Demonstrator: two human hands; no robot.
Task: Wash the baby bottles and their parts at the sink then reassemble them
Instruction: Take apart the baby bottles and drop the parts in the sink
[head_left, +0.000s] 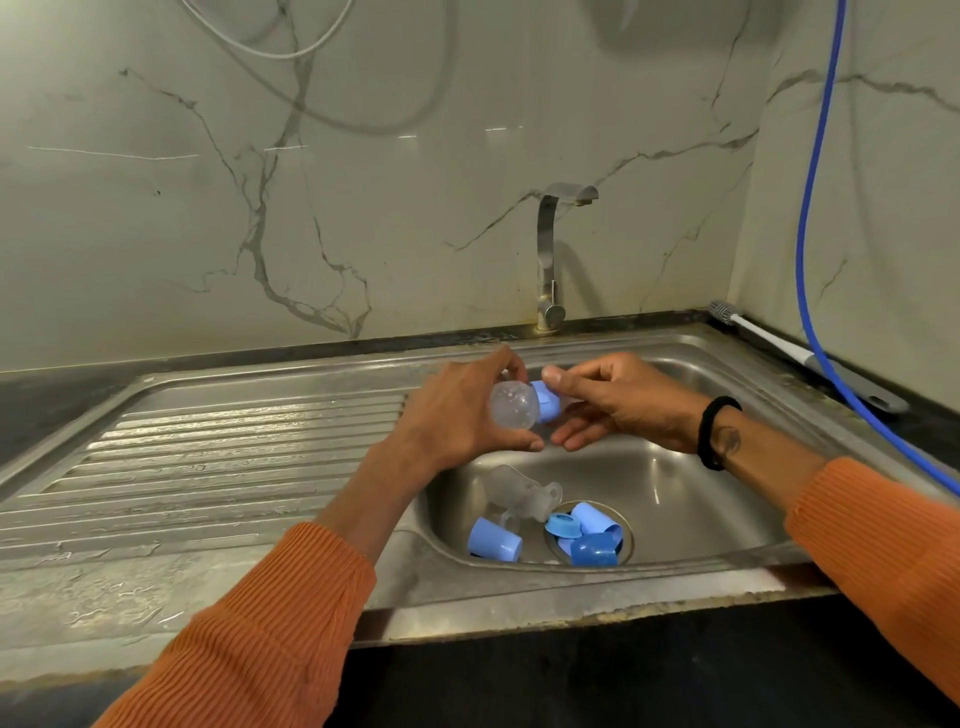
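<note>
Above the steel sink basin (691, 499), my left hand (457, 410) grips a small clear baby bottle (514, 405) held sideways, its base toward me. My right hand (618, 400) pinches the blue collar (546, 401) at the bottle's neck. Down in the basin lies a second clear bottle (519, 491) on its side. Beside it are a light blue cap (493, 540), a blue ring (563, 525), another light blue cap (595, 519) and a darker blue dome cap (595, 551), clustered over the drain.
The tap (550, 249) stands behind the basin, with no water running. A ribbed wet drainboard (208, 457) spreads to the left. A white-handled bottle brush (779, 348) and a blue hose (815, 260) lie at the right back corner.
</note>
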